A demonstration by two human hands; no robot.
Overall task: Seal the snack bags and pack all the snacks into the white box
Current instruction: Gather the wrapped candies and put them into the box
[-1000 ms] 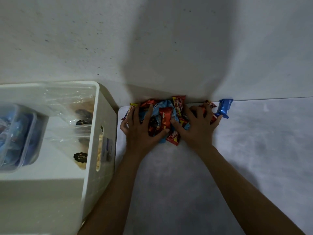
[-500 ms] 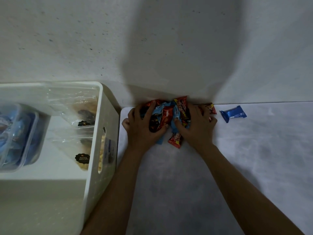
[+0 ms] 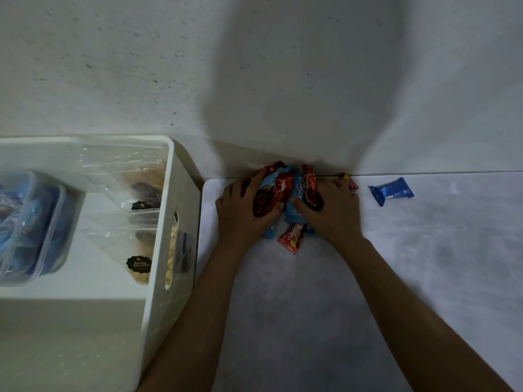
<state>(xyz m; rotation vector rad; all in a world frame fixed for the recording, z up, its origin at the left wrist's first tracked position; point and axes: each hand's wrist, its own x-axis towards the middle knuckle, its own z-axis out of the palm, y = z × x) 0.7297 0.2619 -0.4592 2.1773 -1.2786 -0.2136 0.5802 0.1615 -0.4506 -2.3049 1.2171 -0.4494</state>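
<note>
Two hands on one pile, and it's a fiddly scoop: the left hand and the right hand cup a heap of small red and blue foil snack packets from either side. The fingers curl over the top and the thumbs hook in at the near side, so each grip is closed around the heap rather than lying flat on it. The heap sits at the far edge of the pale grey mottled desk, hard against the speckled white wall and just beside the white plastic box with its slotted handle. These packets look light, crinkly and slick, loose against one another. I'd judge the squeeze must come low and from both sides, under the bottom layer, or the middle ones squirt out. One red packet with yellow lettering pokes out at the near edge, barely caught if at all, and looks a likely dropper. A small red and yellow packet lies by the right fingertips, and a lone blue wrapped packet lies well apart on the right, outside either grip. In the box, clear plastic bags of snacks stand along the right wall and a clear lidded tub lies on the left. Whether the bags are sealed, I can't tell.
</note>
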